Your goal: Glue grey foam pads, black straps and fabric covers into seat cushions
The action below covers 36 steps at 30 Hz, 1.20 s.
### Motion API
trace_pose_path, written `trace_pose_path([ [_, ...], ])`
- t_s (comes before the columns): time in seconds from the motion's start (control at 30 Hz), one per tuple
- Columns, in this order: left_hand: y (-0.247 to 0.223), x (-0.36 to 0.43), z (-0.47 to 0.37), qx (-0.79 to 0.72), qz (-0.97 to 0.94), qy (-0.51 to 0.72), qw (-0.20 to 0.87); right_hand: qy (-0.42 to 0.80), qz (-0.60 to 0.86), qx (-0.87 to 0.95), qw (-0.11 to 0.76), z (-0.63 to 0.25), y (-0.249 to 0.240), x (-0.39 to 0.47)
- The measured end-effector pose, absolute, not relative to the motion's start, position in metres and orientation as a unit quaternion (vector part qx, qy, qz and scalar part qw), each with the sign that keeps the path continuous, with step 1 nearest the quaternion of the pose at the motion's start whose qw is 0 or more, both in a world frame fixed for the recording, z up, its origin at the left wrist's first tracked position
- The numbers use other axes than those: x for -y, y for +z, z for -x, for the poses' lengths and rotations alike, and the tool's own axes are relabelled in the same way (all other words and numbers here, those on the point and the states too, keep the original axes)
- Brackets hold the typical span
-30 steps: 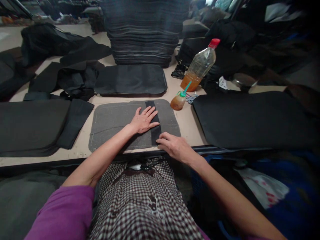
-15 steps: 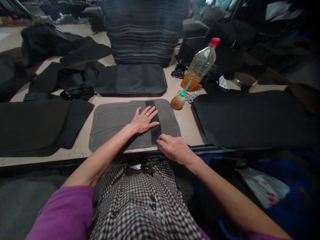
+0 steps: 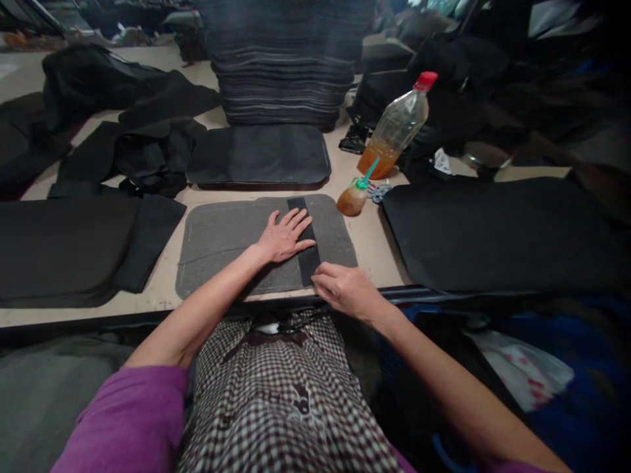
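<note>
A grey rounded panel (image 3: pixel 221 230) lies flat on the table in front of me. Across its right part runs a black fabric strip (image 3: pixel 309 259), from the far edge to the near edge. My left hand (image 3: pixel 286 238) is spread flat, its fingers resting on the strip and its palm on the panel. At the strip's near end, my right hand (image 3: pixel 345 288) is closed in a pinch by the strip's right corner. Its fingertips hide whatever is between them. Right of the panel's far corner sits a small squeeze bottle (image 3: pixel 351 200) with a green nozzle and brown liquid.
A red-capped bottle (image 3: pixel 394 135) with amber liquid leans behind the squeeze bottle. Black panels lie at the left (image 3: pixel 59 249), at the right (image 3: pixel 503 233) and beyond the grey panel (image 3: pixel 259 156). Farther back stands a tall stack of black sheets (image 3: pixel 283 85).
My right hand has shifted very slightly at the strip's near corner. My left hand stays flat in the same place, and the strip and panel look unmoved.
</note>
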State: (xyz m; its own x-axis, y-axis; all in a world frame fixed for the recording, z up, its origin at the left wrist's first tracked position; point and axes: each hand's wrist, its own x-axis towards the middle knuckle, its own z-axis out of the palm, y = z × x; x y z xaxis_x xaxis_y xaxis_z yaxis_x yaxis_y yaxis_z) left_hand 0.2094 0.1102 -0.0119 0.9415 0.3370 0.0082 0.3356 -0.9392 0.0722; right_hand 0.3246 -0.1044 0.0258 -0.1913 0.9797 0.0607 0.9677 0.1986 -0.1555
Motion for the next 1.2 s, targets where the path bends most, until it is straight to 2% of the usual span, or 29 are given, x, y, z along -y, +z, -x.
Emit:
trace_pose_path([
  [0.13,-0.011,-0.11,-0.209,-0.17,-0.985,0.011,0.031,0.01,0.643,0.764,0.04,-0.315,0.029,0.113],
  [0.33,-0.01,-0.111,-0.209,-0.167,-0.985,0.002,0.031,-0.033,0.657,0.752,0.036,-0.299,0.017,0.135],
  [0.53,-0.008,-0.11,-0.21,-0.166,-0.986,0.001,0.034,-0.022,0.704,0.708,0.046,-0.28,0.008,0.148],
  [0.73,-0.003,-0.109,-0.211,-0.168,-0.985,-0.021,0.033,-0.021,0.725,0.688,0.011,-0.271,0.001,0.157],
  [1.2,0.005,-0.098,-0.217,-0.152,-0.988,-0.011,0.018,-0.048,0.73,0.678,0.072,-0.273,-0.006,0.158],
])
